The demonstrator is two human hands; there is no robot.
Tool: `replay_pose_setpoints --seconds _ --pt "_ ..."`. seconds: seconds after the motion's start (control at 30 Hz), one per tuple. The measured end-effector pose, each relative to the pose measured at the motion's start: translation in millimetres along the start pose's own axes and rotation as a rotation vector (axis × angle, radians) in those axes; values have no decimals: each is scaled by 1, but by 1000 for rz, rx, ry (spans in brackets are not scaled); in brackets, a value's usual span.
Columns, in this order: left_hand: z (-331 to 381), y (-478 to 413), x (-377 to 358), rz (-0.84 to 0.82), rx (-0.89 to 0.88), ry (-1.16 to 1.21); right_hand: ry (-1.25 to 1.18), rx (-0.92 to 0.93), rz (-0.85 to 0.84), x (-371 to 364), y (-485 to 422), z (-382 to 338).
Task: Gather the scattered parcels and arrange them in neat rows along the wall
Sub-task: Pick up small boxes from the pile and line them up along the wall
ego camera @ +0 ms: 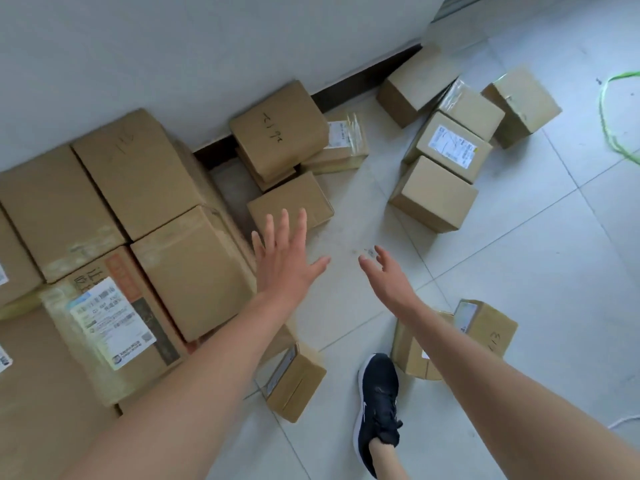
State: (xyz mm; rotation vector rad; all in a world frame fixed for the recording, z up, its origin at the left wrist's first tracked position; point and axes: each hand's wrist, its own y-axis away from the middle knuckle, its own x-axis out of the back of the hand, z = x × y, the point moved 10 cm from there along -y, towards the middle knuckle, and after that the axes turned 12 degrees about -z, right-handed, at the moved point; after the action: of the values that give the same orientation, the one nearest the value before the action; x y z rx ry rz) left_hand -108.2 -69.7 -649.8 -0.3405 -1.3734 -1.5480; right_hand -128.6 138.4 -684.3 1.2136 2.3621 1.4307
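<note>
Large brown parcels (149,174) stand packed together along the white wall (173,46) at the left. One of them carries a white shipping label (110,320). A small plain parcel (291,202) lies on the floor just beyond my left hand (284,261), which is open with fingers spread and holds nothing. My right hand (384,271) is open too, hovering over bare tile. A stack with a handwritten top parcel (280,129) leans at the wall. Several loose parcels (436,192) lie scattered at the upper right. Two more parcels (294,379) (485,327) sit near my foot.
My dark sneaker (377,407) stands on the pale floor tiles (536,254). A green cord (613,133) loops on the floor at the far right. A dark skirting board (363,77) runs along the base of the wall.
</note>
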Motion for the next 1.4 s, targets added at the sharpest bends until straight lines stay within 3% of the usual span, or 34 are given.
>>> replay_pose_setpoints --seconds 0.1,0.33,0.47,0.57,0.73,0.93,1.17,1.3,1.4 --pt "7 -35 -23 -12 -5 -136 199 -13 42 47 -24 40" --pt "-12 -133 -79 -82 181 -177 673 21 165 176 -144 78" --pt "-49 -174 -100 -160 352 -172 862 -124 143 214 -211 89" --pt "-48 -181 -123 -226 437 -65 823 -162 56 195 -226 100" --pt "39 -171 -130 -12 245 -74 715 202 315 141 -189 55" --pt "43 -175 -166 -246 302 69 730 -93 151 113 -208 87" --pt "7 -171 -173 -46 477 146 390 -272 472 158 -216 94" --pt "-3 -176 -182 -49 438 98 231 -465 438 162 -236 96" --pt "-6 -176 -182 -19 439 100 166 -498 434 158 -244 94"
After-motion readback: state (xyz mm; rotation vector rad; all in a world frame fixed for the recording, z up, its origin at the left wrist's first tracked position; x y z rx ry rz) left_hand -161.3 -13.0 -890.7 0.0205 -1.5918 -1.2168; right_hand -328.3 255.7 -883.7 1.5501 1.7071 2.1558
